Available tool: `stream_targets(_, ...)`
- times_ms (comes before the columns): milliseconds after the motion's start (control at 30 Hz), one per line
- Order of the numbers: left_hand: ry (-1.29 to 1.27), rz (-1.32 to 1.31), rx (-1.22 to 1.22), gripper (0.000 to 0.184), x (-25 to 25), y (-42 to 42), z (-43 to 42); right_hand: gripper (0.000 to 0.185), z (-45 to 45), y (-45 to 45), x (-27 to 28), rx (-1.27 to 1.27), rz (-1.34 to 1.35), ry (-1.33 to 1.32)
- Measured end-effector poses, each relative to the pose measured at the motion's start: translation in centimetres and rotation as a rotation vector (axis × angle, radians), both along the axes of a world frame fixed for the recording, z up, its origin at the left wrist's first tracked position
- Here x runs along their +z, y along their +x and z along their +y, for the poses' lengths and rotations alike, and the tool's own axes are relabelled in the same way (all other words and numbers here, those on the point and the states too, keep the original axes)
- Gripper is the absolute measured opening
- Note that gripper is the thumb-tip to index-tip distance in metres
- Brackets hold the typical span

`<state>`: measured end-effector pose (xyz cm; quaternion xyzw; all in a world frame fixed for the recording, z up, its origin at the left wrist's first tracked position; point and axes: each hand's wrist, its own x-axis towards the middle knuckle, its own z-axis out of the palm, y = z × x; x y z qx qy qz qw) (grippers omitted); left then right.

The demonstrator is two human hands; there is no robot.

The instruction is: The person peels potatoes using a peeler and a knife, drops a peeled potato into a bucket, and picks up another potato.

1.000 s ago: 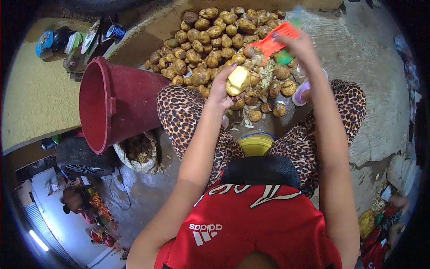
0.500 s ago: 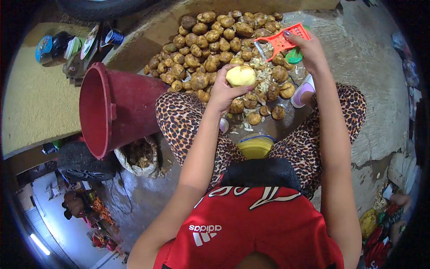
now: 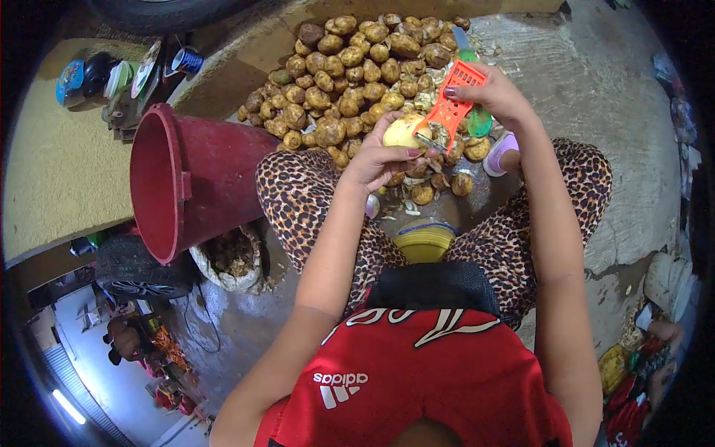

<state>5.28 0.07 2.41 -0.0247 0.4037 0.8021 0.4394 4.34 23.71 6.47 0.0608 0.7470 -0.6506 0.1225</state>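
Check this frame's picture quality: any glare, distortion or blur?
Head view: fisheye curving, with corners fading to black; head view: the lamp glares at lower left; head view: peeler and held potato show no obvious blur.

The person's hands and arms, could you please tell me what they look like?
The left hand and right hand are bare, with dark polish on the thumbnails; both forearms are uncovered too, and the shirt worn is red.
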Motion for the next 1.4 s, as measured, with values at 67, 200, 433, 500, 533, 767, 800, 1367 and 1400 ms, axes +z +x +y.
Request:
stream_targets(67,-0.003,0.035,0.036,0.070,-0.7,0.1,-0.1,0.026,0.1,0.3,1.1,0.039,-0.001,0.013)
stream_targets(200,-0.123,0.237,0.054,0.060,-0.9,0.0,0.1,0.025,2.0,-0.2,-0.3,-0.081,0.023,-0.145)
stream_targets(433,-0.695,0.944,0.036,0.059,-2.6,0.2,0.9,0.021,-1.3,0.3,-0.5,-0.043,0.102,0.005)
stream_targets(500,-0.768,1.042,0.008,0.059,-2.1,0.3,0.9,0.021,-1.4,0.0,-1.5,-0.035,0.087,-0.034)
stream_targets(533,-0.801,1.087,-0.011,0.059,-1.4,0.5,1.1,0.021,-1.3,-0.1,-1.9,-0.034,0.073,-0.051)
stream_targets(767,-0.751,1.252,0.054,0.057,-1.4,0.2,0.8,0.023,1.5,-0.7,-1.2,-0.176,0.118,-0.108)
stream_targets(800,-0.729,1.229,0.064,0.056,-1.3,0.2,0.9,0.023,0.1,-0.2,-1.0,-0.097,0.105,-0.099)
stream_targets(1367,-0.225,0.512,0.186,0.065,-3.7,0.6,0.4,0.018,-0.4,-1.3,-1.6,-0.175,0.139,0.070)
stream_targets(1400,-0.212,0.485,0.175,0.066,-3.4,0.8,0.4,0.019,1.3,-1.8,-2.1,-0.262,0.164,-0.039)
